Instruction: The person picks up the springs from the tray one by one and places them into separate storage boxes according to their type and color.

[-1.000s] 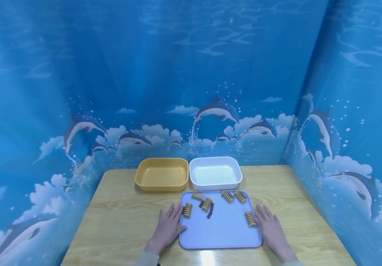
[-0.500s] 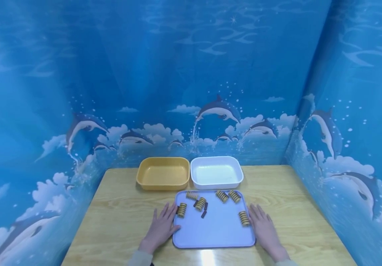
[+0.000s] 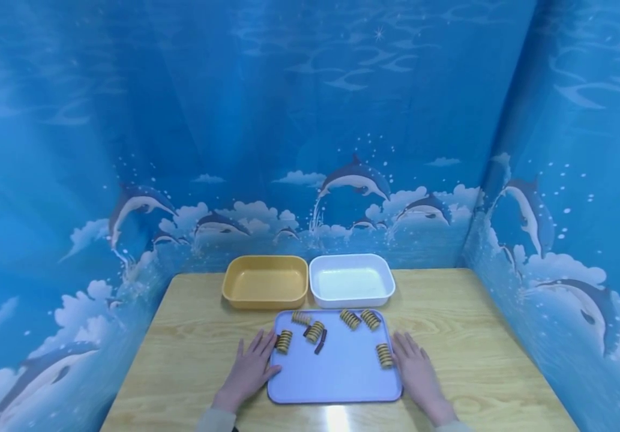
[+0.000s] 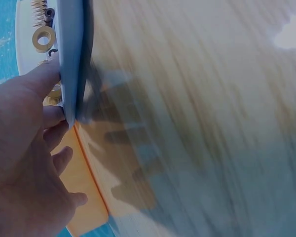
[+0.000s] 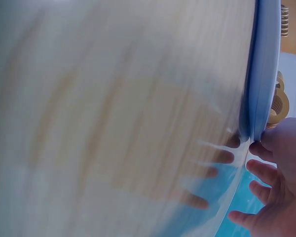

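A pale lavender tray (image 3: pixel 337 384) lies on the table between both hands. My left hand (image 3: pixel 247 371) touches its left rim with spread, mostly straight fingers; the left wrist view shows fingertips against the tray's side (image 4: pixel 71 49). At the opposite rim, my right hand (image 3: pixel 418 373) rests with extended fingers, its fingertips against the edge in the right wrist view. On the tray lie several ribbed yellow-and-dark hollow cylinders, one (image 3: pixel 284 342) near the left fingers and another (image 3: pixel 385 356) near the right. Small dark brown sticks (image 3: pixel 321 341) lie among those at the back left.
Behind the tray stand a mustard-yellow basin (image 3: pixel 265 303) and a white basin (image 3: pixel 352 300), side by side. The wooden table (image 3: pixel 196 336) meets blue dolphin-printed curtains (image 3: pixel 266 150) at the back and sides.
Both hands and the tray have slid left across the table, the cylinders and dark sticks moving along with it. The two basins keep their places.
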Motion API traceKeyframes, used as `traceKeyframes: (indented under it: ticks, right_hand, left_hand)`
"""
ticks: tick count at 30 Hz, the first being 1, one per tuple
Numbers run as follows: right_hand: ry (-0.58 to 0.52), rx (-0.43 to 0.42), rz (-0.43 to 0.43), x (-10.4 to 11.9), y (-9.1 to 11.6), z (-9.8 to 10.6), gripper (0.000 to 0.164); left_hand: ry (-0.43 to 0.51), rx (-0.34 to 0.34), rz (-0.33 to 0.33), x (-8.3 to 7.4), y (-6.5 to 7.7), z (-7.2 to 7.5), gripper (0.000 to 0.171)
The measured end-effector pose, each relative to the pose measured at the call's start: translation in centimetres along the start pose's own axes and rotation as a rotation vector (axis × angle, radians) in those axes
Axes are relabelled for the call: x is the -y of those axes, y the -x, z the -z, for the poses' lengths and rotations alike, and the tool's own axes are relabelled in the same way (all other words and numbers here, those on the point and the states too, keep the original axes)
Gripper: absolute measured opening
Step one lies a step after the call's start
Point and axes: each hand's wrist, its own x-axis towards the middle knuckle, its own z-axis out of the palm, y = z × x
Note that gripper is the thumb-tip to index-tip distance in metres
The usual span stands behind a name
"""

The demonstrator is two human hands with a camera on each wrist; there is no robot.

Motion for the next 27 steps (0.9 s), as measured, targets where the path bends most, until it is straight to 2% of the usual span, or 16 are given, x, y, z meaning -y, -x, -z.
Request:
traceKeyframes:
  ticks: [11,27]
  right_hand:
    - [-0.004,0.006,0.002,1.4,-0.5,-0.5,0.041]
    - [-0.012,0.025,0.002,1.9,-0.9,-0.6,0.041]
  left_hand:
    - [0.021,-0.050,-0.001,1.4,0.9,0.2,0.068]
    - [0.059,-0.010,0.051,1.9,1.3,0.4,0.069]
